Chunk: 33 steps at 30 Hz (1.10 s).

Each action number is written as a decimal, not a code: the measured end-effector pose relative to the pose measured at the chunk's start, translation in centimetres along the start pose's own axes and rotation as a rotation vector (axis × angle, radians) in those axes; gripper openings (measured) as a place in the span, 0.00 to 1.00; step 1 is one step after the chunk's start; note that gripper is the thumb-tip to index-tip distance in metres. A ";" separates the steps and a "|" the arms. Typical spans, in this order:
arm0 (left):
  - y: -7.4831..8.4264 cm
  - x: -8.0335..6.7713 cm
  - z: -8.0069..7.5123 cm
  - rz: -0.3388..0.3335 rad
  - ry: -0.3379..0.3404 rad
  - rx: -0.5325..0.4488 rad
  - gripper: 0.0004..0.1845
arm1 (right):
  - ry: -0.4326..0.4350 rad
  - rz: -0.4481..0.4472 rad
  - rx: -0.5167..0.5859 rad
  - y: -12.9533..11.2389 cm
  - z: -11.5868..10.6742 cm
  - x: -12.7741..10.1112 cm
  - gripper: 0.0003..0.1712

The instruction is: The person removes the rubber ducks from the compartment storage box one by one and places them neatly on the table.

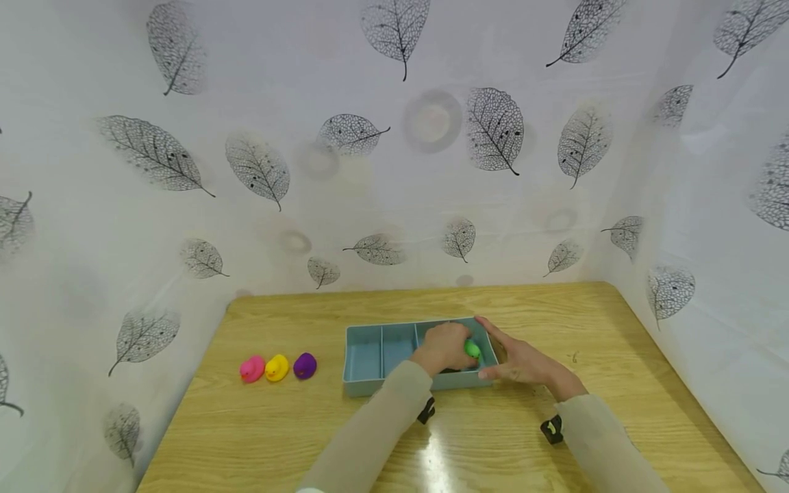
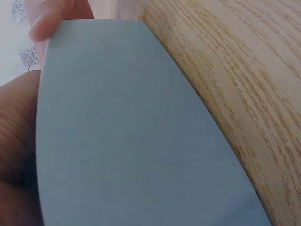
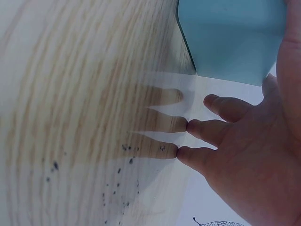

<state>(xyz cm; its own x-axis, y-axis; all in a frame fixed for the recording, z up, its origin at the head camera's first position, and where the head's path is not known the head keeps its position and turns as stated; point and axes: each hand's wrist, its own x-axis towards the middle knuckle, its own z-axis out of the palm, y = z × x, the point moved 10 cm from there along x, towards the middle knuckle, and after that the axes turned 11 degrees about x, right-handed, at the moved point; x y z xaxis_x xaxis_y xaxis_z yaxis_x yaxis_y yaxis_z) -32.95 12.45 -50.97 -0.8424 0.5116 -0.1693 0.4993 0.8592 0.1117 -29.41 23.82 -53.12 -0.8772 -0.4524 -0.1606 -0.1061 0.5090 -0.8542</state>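
The left hand (image 1: 445, 347) curled round a green rubber duck (image 1: 472, 349), holding it low over the rightmost compartment of the blue divided tray (image 1: 362, 356). The right hand (image 1: 520, 359), fingers straight, rested flat against the tray's right end on the wooden table (image 1: 555, 308). If the duck caught the wall, the light tray could probably skid left toward the pink duck (image 1: 251, 368), yellow duck (image 1: 277, 368) and purple duck (image 1: 305, 365).
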 end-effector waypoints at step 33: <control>-0.3 -0.6 -0.1 0.082 0.060 -0.118 0.23 | -0.005 0.004 0.014 0.2 0.0 0.1 0.64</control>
<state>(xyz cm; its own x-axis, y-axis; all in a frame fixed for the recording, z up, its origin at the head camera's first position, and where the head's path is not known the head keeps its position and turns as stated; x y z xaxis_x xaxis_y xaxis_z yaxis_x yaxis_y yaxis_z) -32.58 11.89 -50.80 -0.8121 0.5756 -0.0962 0.5429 0.8056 0.2373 -29.49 23.84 -53.31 -0.8756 -0.4535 -0.1665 -0.0959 0.5010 -0.8601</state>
